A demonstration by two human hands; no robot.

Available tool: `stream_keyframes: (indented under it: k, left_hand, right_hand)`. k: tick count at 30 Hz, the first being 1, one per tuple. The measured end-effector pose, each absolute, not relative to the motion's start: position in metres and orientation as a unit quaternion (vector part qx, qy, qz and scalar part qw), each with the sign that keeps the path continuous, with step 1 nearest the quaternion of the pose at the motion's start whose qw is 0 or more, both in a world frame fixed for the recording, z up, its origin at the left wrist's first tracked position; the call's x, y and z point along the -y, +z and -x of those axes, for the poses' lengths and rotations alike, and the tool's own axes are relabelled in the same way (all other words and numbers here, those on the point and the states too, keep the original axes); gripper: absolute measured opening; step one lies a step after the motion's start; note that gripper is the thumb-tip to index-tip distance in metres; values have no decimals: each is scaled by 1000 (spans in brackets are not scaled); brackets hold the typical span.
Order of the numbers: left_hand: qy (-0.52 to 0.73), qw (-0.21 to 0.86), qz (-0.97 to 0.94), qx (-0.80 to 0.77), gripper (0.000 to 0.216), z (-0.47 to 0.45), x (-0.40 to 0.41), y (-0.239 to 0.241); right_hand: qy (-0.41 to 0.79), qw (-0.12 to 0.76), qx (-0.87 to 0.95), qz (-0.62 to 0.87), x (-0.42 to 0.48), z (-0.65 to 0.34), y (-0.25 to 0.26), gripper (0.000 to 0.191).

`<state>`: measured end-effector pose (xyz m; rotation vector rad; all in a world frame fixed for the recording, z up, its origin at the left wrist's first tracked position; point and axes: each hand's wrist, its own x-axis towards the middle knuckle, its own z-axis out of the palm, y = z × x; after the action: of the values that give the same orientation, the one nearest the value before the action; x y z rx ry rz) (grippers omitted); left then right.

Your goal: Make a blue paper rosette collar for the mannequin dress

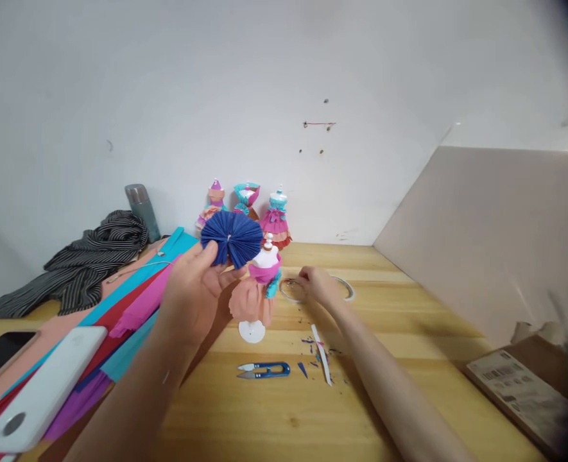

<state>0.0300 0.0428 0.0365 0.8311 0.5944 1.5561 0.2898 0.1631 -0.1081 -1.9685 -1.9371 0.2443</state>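
My left hand holds up a round, pleated dark-blue paper fan, pinched at its lower edge. Just right of it stands a small white mannequin on a round white base, dressed in a pink top and a salmon paper skirt. My right hand reaches across the wooden table and rests with curled fingers on a clear tape roll; a second ring of tape lies beside it.
Blue thread snips, a white strip and blue paper scraps lie in front. Three dressed mannequins stand by the wall. Coloured crepe sheets, a white power bank, a phone, striped cloth and a grey bottle lie left; a cardboard box sits right.
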Motion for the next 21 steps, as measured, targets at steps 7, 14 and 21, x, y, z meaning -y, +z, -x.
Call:
stream_keyframes:
  k: [7, 14, 21]
  left_hand:
    - [665, 597, -352, -279, 13, -17, -63, 28]
    - [692, 578, -338, -270, 7, -7, -71, 30]
    - [689, 604, -316, -245, 8, 0, -74, 32]
  right_hand:
    - [126, 203, 709, 663, -154, -288, -100, 18]
    - [274, 262, 775, 506, -132, -268, -76, 24]
    - [385, 303, 783, 382, -110, -208, -110, 21]
